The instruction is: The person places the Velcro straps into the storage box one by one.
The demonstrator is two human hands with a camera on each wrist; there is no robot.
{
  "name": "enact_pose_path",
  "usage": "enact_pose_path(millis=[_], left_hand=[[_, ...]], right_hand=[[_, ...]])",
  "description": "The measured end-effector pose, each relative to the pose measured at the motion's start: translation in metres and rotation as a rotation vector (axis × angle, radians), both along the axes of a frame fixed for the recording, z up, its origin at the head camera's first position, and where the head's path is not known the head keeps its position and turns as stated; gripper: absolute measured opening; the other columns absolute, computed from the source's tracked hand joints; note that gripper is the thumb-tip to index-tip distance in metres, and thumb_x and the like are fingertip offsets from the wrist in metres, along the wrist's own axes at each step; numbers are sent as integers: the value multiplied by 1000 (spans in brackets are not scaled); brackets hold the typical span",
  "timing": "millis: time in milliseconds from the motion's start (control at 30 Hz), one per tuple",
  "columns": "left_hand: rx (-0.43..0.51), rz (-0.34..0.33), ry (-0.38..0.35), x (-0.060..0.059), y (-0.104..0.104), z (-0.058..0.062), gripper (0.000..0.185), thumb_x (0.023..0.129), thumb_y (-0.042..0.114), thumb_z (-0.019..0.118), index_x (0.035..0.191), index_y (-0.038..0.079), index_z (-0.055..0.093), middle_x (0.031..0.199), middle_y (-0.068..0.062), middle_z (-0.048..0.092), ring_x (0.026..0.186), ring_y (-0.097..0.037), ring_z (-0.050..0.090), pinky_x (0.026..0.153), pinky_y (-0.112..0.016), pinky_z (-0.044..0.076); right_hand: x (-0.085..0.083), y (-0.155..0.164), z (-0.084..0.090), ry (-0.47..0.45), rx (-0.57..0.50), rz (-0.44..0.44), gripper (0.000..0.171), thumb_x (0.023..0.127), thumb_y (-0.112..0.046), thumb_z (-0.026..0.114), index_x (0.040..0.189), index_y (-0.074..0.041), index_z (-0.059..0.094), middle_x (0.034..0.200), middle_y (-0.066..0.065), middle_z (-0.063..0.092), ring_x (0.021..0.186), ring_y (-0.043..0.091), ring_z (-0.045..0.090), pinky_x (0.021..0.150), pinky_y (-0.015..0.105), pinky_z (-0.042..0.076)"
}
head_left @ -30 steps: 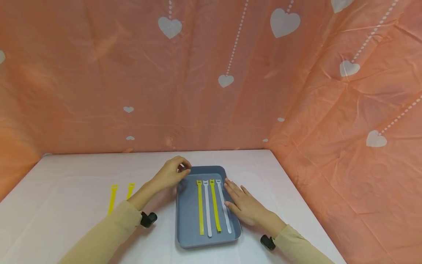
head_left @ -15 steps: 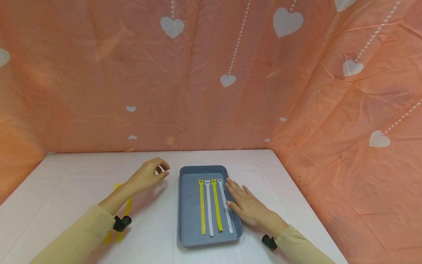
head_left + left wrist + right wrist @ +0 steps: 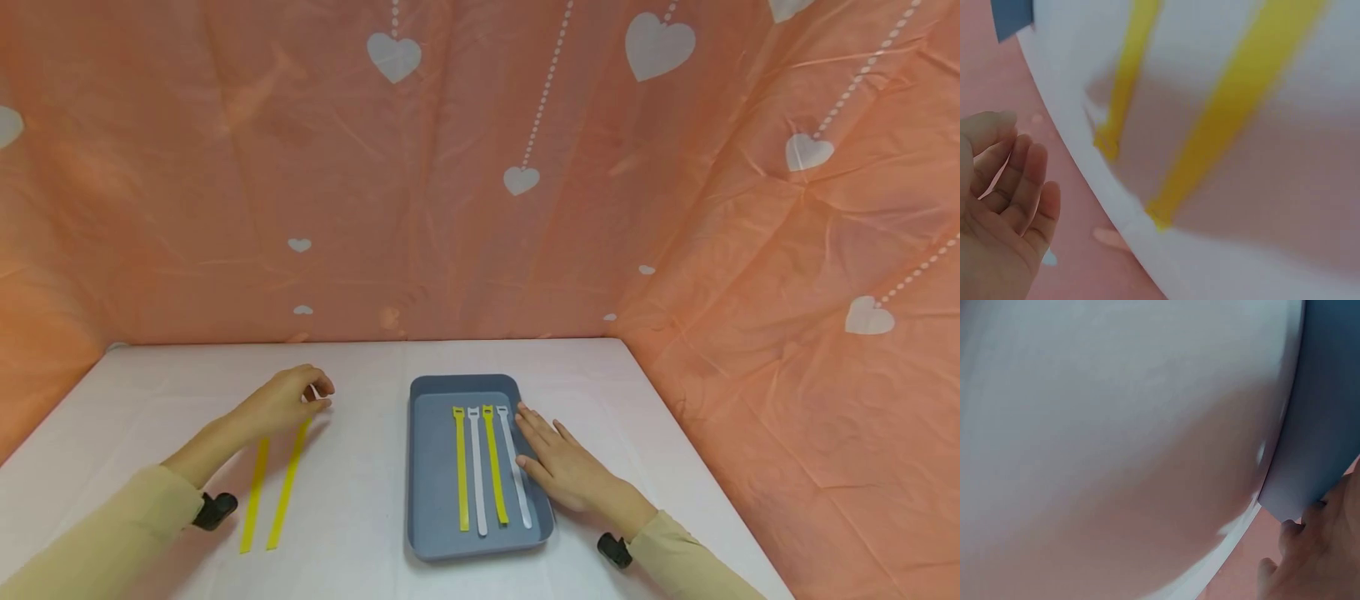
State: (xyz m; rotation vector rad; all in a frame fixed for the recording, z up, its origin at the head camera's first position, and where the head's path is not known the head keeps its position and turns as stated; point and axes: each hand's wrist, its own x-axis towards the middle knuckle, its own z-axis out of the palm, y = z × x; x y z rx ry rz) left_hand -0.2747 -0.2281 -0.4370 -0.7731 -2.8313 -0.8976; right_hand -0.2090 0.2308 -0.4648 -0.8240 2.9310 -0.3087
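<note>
Two yellow straps (image 3: 273, 483); no writing legible, perhaps from blur.

White desk (image 3: 375, 367) spread wide under it all. Behind and along the right side, draped salmon-pink backdrop (image 3: 187, 167), creased, printed with white hearts (image 3: 394, 56) hanging on dotted strings. Corner fold of that cloth meeting the desk's far right edge.

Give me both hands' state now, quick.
Left hand: open, fingers loosely curled, holding nothing, over the yellow straps.
Right hand: open, flat on the tray rim.
</note>
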Motion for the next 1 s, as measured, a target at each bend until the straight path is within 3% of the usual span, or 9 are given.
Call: enact_pose_path(millis=[400, 633, 1000], left_hand=[[-100, -24, -144, -5, -28, -2, 19, 90, 6, 77, 102, -6, 69, 94, -8, 65, 86, -23, 62, 77, -41, 56], [-138, -48, -169, -5, -32, -6, 25, 86, 7, 82, 103, -6, 68, 93, -6, 61, 85, -20, 57, 77, -37, 53], [-145, -42, -172, -3, -31, -7, 18, 87, 4, 81, 100, 0, 69, 94, -6, 58, 87, -21, 56, 78, -38, 53]], right_hand=[[1, 2, -1, -1, -14, 1, 70, 112, -47, 37, 165, -4, 20, 174, 7, 8, 159, 29, 15, 126, 58, 16], [1, 1, -1, 3, -19, 4, 70, 112, -47, 37, 165, -5, 20, 174, 7, 8, 159, 28, 15, 126, 56, 15], [-1, 2, -1, 17, -37, 25, 69, 112, -46, 36, 164, -3, 22, 174, 9, 11, 159, 31, 17, 125, 59, 17]])
